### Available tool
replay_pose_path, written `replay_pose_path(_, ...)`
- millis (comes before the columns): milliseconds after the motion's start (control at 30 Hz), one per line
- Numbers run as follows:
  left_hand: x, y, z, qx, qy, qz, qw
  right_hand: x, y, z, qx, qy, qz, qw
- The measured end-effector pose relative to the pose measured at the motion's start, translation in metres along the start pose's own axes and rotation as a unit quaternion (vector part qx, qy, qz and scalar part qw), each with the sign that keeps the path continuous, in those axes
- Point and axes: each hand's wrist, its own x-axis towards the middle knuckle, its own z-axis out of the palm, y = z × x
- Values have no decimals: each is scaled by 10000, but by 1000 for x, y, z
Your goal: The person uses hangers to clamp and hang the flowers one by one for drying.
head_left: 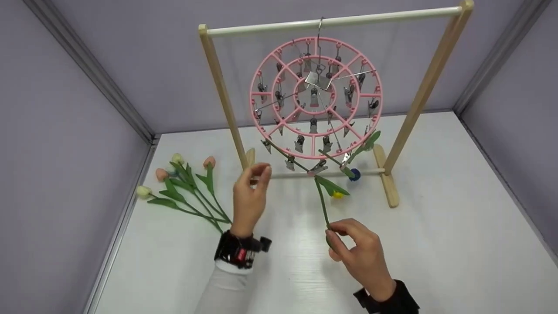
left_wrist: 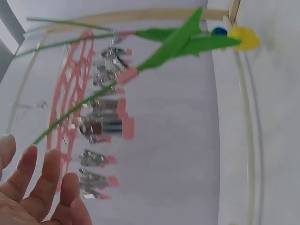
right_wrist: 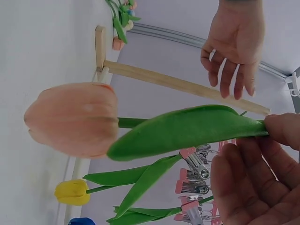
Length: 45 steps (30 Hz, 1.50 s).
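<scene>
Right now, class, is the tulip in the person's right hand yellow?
No, the right hand holds a peach-coloured tulip.

Wears a light grey left sleeve (head_left: 226, 285), meeting a white band (head_left: 233, 267). Bears a boxy black left wrist unit (head_left: 229, 250), marked with a red patch (head_left: 241, 254) and pale details (head_left: 250, 258) too small to read. Shows a short black strap end (head_left: 265, 244), squarish, jutting from one side. Carries a broad black right wristband (head_left: 396, 301), with a dark angular tab (head_left: 362, 298) projecting at its edge. Leaves left hand (head_left: 250, 201) and right hand (head_left: 362, 257) bare.
</scene>
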Motion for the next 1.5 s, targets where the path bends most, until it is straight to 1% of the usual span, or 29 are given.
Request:
replay_pose_path(67,23,-8,-7,-92,90,-126,9998,0,0,-1,-8,33,-2,10000)
replay_pose_path(100,33,-12,-9,-120,57,-204,9997,0,1,-1,-25,36,4,10000)
replay_pose_path(167,51,-18,-13,-163,-119,-373,9991,0,1,-3,-25,12,74,10000)
replay_pose_path(233,66,-24,-15,-211,-445,-530,9974,-1,1,-4,-45,-14,110,9999)
replay_pose_path(333,83,-30,-16,-330,-1002,-720,9918,-1,2,-6,-84,-50,137,9999)
replay_pose_path(400,90,-32,-16,-540,-1306,-785,9868,-1,2,-7,-88,-70,136,9998)
replay_pose_path(467,94,-34,-16,-632,-1532,-777,9831,-1,2,-9,-75,-77,150,9998)
replay_pose_path(533,96,-34,-16,-714,-1672,-754,9804,-2,1,-10,-59,-93,176,9998)
replay_pose_path(600,97,-34,-16,-644,-1761,-727,9796,-2,1,-10,-46,-129,215,9997)
replay_pose_path(767,95,-32,-17,-420,-1749,-845,9801,-2,-1,-10,-72,-202,281,9994)
replay_pose_path(800,94,-32,-17,-432,-1749,-867,9798,-2,-1,-10,-61,-200,278,9994)
replay_pose_path(900,92,-29,-17,-394,-1807,-849,9791,-2,0,-10,-57,-163,215,9996)
replay_pose_path(967,90,-28,-16,-412,-1902,-795,9776,-2,0,-10,-61,-149,167,9997)
replay_pose_path(1067,88,-27,-15,-568,-2095,-743,9733,-1,1,-10,-114,-136,130,9998)
replay_pose_path(1233,82,-27,-12,-975,-2383,-848,9626,-1,2,-11,-168,-114,157,9997)
replay_pose_path(1333,77,-26,-9,-1096,-2534,-922,9567,-1,2,-11,-181,-115,186,9996)
replay_pose_path(1500,67,-22,-1,-976,-2675,-1024,9531,-1,4,-10,-171,-122,113,9997)
